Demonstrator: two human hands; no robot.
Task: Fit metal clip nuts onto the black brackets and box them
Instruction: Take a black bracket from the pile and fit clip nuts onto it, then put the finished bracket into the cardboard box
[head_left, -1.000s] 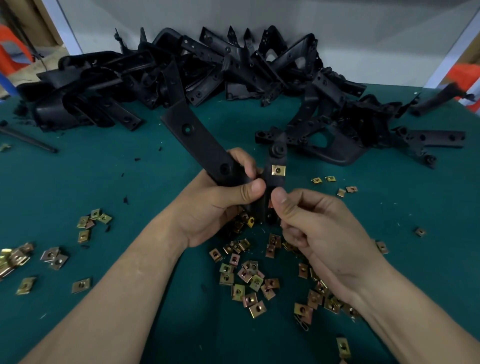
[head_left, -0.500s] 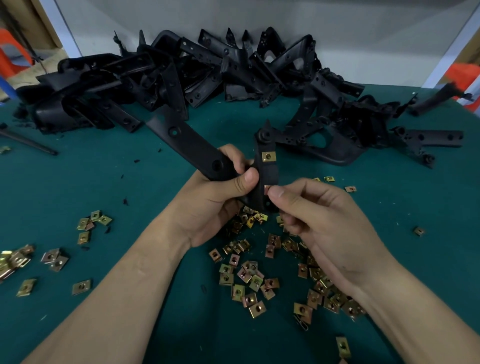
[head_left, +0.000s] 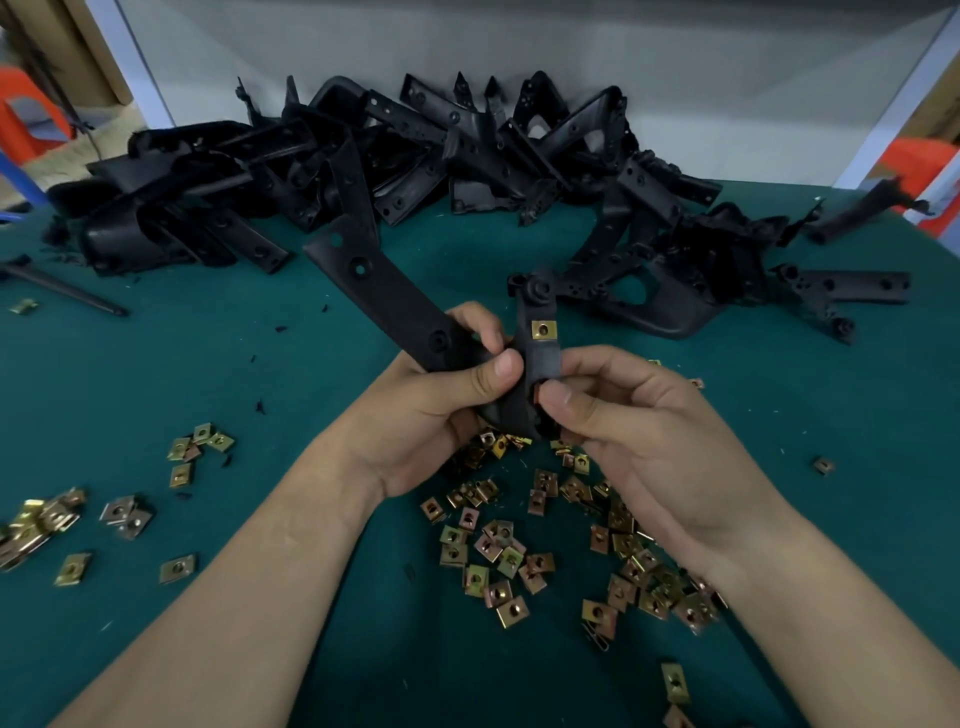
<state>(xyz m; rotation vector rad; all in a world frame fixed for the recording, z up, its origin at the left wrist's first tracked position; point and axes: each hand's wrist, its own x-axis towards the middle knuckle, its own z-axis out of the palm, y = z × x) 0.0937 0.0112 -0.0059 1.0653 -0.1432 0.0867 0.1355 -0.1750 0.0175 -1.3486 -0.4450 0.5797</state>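
Observation:
My left hand (head_left: 441, 400) grips a black bracket (head_left: 389, 301) at its bend, holding it above the green table. One arm of the bracket slants up to the left; the shorter arm stands upright and carries a fitted brass clip nut (head_left: 543, 329). My right hand (head_left: 639, 441) pinches a second clip nut (head_left: 540, 389) against the lower edge of that upright arm, thumb on top of it. Loose clip nuts (head_left: 498, 561) lie scattered on the table below both hands.
A big heap of black brackets (head_left: 415, 156) fills the back of the green table (head_left: 260, 364), with more brackets (head_left: 675, 291) at the right. Smaller groups of clip nuts (head_left: 47, 525) lie at the left edge. Orange stools stand beyond both far corners.
The bracket has been lifted and turned slightly, its long arm swinging left. My right thumb has moved up onto the upright arm, pressing a clip nut there.

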